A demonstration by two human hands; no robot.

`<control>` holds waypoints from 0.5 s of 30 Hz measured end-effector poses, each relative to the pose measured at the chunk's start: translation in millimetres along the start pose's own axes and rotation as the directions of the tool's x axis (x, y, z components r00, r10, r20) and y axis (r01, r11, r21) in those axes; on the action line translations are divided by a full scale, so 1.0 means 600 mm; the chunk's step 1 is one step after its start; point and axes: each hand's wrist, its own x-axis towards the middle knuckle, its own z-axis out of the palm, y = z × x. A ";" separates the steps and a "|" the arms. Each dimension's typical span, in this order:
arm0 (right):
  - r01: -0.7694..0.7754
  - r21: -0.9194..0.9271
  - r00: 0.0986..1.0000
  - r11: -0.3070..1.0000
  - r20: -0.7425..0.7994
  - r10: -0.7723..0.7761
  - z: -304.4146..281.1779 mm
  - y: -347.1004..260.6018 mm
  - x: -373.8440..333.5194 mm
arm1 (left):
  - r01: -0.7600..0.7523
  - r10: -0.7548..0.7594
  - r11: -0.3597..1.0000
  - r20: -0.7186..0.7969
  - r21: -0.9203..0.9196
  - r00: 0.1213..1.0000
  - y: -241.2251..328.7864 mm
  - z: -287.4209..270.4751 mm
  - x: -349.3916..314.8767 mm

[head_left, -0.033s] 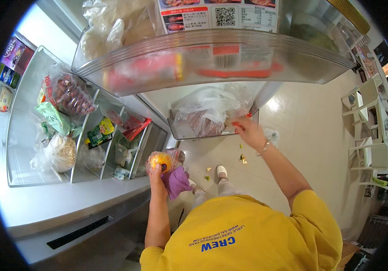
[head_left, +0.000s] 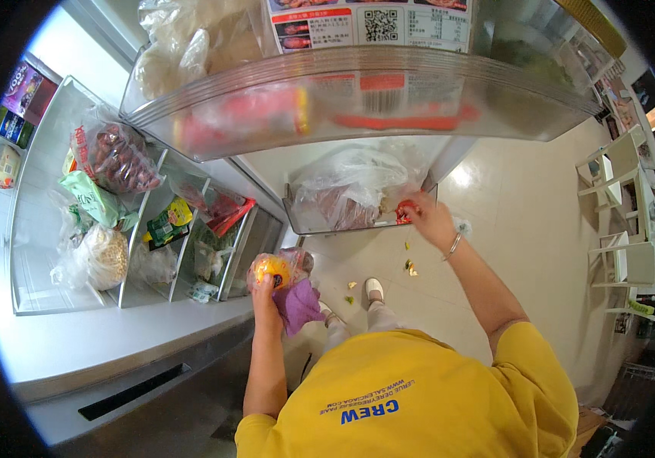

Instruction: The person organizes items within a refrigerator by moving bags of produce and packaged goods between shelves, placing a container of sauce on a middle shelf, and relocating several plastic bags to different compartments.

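Observation:
My left hand is closed round a yellow-orange packet in clear plastic, with a purple cloth hanging from the same grip. Another clear-wrapped bundle sits beside the packet; its contents are hard to make out. At the right end of a low clear fridge-door bin, my right hand has its fingers closed on a small red packet, partly hidden by the fingers. A big clear plastic bag with reddish-brown contents fills most of that bin.
An upper clear door bin with packets overhangs the low one. On the left, a divided fridge drawer holds bagged foods, including a bag of dark red fruit. Scraps lie on the floor. White chairs stand at right.
My right hand has shifted slightly right at the bin's end, and the red packet now shows at its fingers. The left hand has hardly moved.

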 end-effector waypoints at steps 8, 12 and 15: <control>0.200 -0.109 0.973 0.974 -0.097 -0.210 0.005 -0.010 0.019 | 0.048 -0.046 0.998 0.039 -0.050 0.998 0.015 0.032 0.001; 0.643 -0.272 0.759 0.715 0.109 -0.641 0.013 -0.130 0.075 | 0.059 -0.058 0.997 0.029 -0.049 0.998 0.018 0.029 -0.002; 0.657 -0.455 0.753 0.601 0.343 -0.562 0.021 -0.147 0.146 | 0.072 -0.072 0.995 0.010 -0.066 0.997 0.030 0.037 -0.017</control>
